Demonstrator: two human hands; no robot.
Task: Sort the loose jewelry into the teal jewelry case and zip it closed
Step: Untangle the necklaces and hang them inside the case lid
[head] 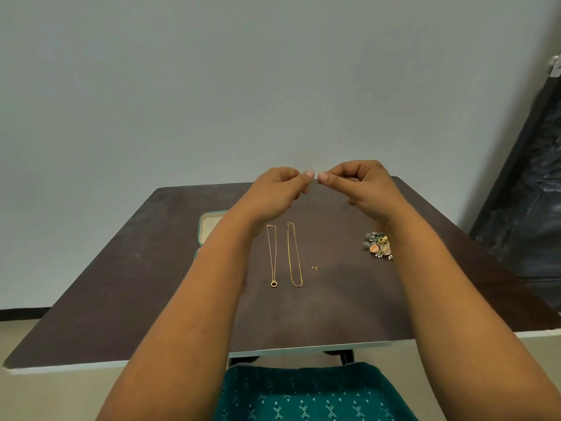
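The open teal jewelry case (pixel 205 227) lies at the table's left, mostly hidden behind my left forearm. In the middle lie a thin gold necklace with a ring pendant (pixel 272 256) and a thicker gold chain (pixel 294 256), side by side. A tiny gold piece (pixel 315 268) sits just right of them. A heap of mixed earrings and brooches (pixel 378 245) rests at the right, beside my right forearm. My left hand (pixel 277 188) and my right hand (pixel 361 183) are raised above the far table edge. Their pinched fingertips almost touch, and I can make out nothing between them.
The dark brown table (pixel 121 284) has a white front edge and stands against a pale wall. A dark panel (pixel 528 192) leans at the right. My lap in teal patterned cloth (pixel 303 393) shows below the table.
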